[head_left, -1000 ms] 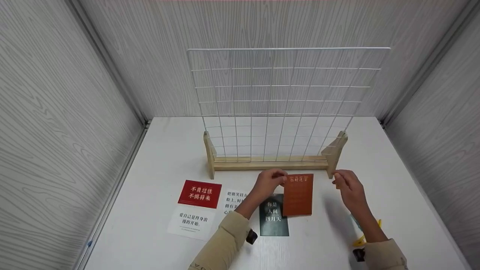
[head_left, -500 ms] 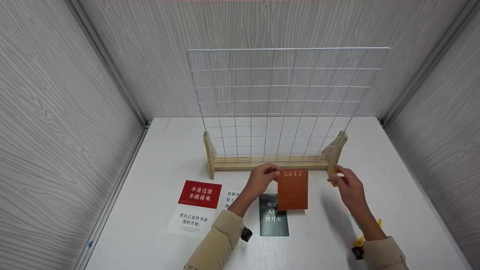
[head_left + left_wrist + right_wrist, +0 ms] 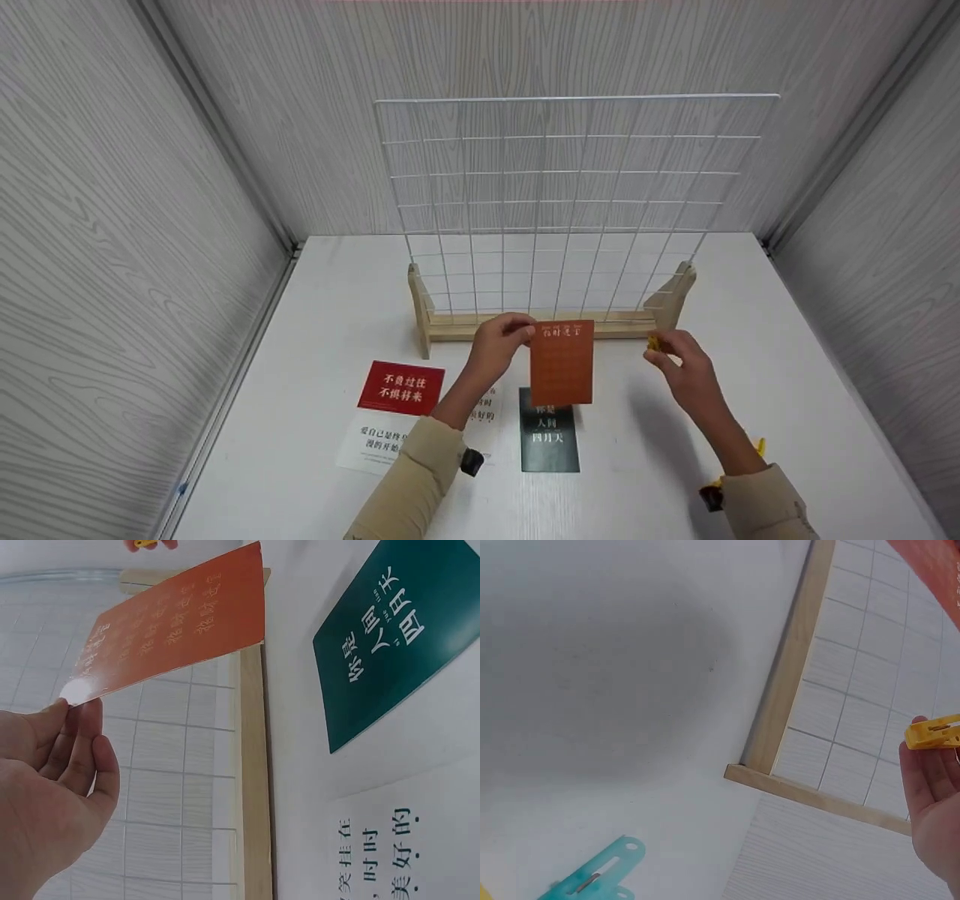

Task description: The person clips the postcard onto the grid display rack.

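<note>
White table [image 3: 270,450] under you, w/ a white wire grid [image 3: 575,202] on its pale wooden stand [image 3: 622,330] ahead. Rectangular orange-brown paper card [image 3: 562,367] hangs in the air near the stand's base, covering part of the dark green paper card [image 3: 550,446] in head view. Your L hand [image 3: 498,346] pinches just its top L corner, so it could prob. swing or crease if it catches a wire. Your R hand [image 3: 688,371], apart on the card's R, pinches a small yellow plastic clip [image 3: 932,733]; an off-centre squeeze might make that slip.
</note>
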Motion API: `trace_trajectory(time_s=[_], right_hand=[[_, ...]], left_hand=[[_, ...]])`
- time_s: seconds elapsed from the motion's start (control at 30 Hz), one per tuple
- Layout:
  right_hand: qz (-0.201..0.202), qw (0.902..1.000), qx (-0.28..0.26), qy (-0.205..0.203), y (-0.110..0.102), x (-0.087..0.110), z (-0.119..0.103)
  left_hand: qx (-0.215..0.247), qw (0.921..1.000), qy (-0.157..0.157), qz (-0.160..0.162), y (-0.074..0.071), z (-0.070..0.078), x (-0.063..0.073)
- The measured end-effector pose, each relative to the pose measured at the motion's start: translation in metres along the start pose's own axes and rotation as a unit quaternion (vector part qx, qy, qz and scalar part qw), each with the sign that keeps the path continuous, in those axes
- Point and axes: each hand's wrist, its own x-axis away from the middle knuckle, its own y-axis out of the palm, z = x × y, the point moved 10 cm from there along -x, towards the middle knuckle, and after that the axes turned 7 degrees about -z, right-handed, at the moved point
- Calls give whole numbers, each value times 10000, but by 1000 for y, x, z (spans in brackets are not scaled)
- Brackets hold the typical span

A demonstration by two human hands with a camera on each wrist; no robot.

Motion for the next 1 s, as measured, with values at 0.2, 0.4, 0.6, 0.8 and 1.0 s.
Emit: trace_trajectory(time_s=[0.2,0.4,0.6,0.8,1.0], right_hand=[[-199,9997,10,-128,5,-11,-17],[-600,9978,-211,-198,10,-22,-40],[-642,9957,-124,-654,12,-29,-67],[-563,9949,-58,-832,14,-35,-86],[-714,9911,-96,-1120,16,-41,-108]], left_hand=[[39,9998,68,157,-20,12,5],[-142,9992,170,318,-42,25,7],[-302,9979,261,517,-63,38,8],[-484,9958,344,696,-82,53,7],[-398,9944,544,808,-97,66,4]])
